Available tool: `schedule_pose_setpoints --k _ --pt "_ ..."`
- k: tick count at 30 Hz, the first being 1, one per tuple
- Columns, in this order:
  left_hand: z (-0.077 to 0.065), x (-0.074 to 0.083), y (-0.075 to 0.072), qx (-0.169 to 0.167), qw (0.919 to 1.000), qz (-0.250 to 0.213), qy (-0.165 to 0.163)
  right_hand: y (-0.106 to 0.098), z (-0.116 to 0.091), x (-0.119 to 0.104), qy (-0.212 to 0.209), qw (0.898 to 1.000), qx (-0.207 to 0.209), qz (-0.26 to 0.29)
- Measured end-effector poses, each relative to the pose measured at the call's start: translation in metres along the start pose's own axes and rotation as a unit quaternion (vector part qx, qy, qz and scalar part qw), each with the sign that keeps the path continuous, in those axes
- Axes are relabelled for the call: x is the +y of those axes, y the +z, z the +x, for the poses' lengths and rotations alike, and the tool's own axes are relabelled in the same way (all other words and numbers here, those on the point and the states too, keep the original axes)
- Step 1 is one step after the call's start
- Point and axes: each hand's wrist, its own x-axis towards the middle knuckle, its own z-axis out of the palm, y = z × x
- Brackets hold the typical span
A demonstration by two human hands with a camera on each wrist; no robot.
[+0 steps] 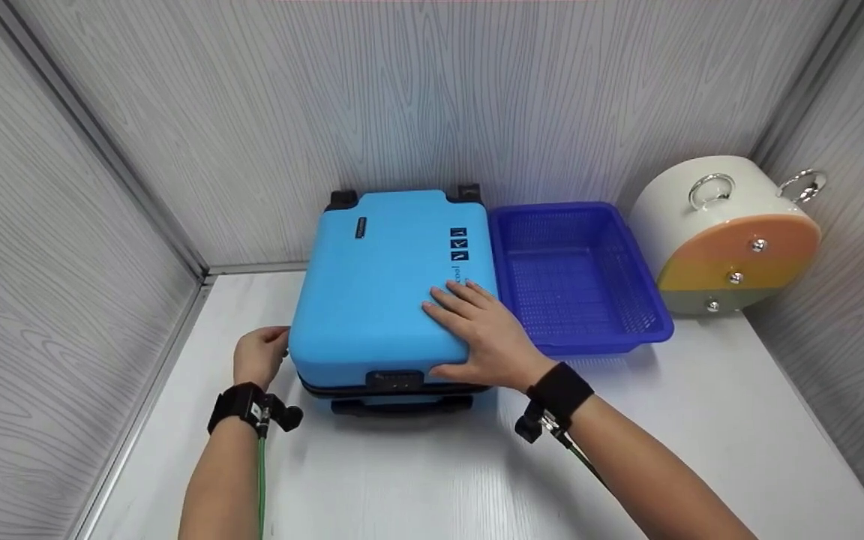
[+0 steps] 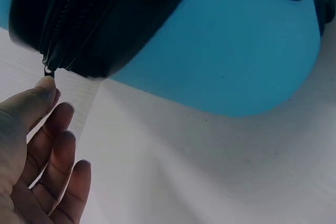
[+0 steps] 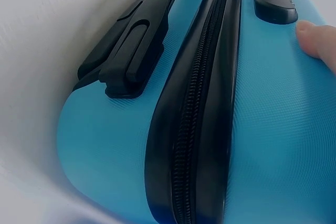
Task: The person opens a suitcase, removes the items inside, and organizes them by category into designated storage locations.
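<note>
A light blue hard-shell suitcase (image 1: 394, 285) lies flat on the white table, its black carry handle (image 1: 402, 406) and combination lock (image 1: 394, 379) facing me. At its left side my left hand (image 1: 258, 357) pinches a small black zipper pull (image 2: 49, 72) between thumb and forefinger, the other fingers loosely bent. A black zipper (image 3: 191, 129) runs around the case's side; its teeth look meshed near the handle. My right hand (image 1: 488, 335) rests spread on the lid's front right corner, its thumb (image 3: 316, 41) beside the lock.
A blue-purple plastic basket (image 1: 589, 347) stands right against the suitcase's right side. Beyond it, at the right, sits a white drum-shaped container (image 1: 732, 232) with an orange, yellow and green front and metal rings. Pale wood-grain walls (image 1: 432, 97) enclose the table at the back and sides.
</note>
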Motion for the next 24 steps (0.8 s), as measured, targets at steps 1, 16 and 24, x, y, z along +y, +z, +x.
schedule_pose_setpoints --k 1,16,24 --pt "-0.001 0.000 -0.001 -0.006 1.0000 0.001 0.001 0.000 0.000 -0.001 -0.001 1.000 0.000 0.001" --pt "-0.034 0.056 -0.026 -0.002 0.9568 0.091 0.276 0.000 0.000 -0.002 0.006 1.000 0.000 0.001" --pt "-0.051 0.077 -0.011 -0.045 0.8516 0.272 0.446 0.001 0.000 -0.003 0.002 1.000 0.012 0.015"
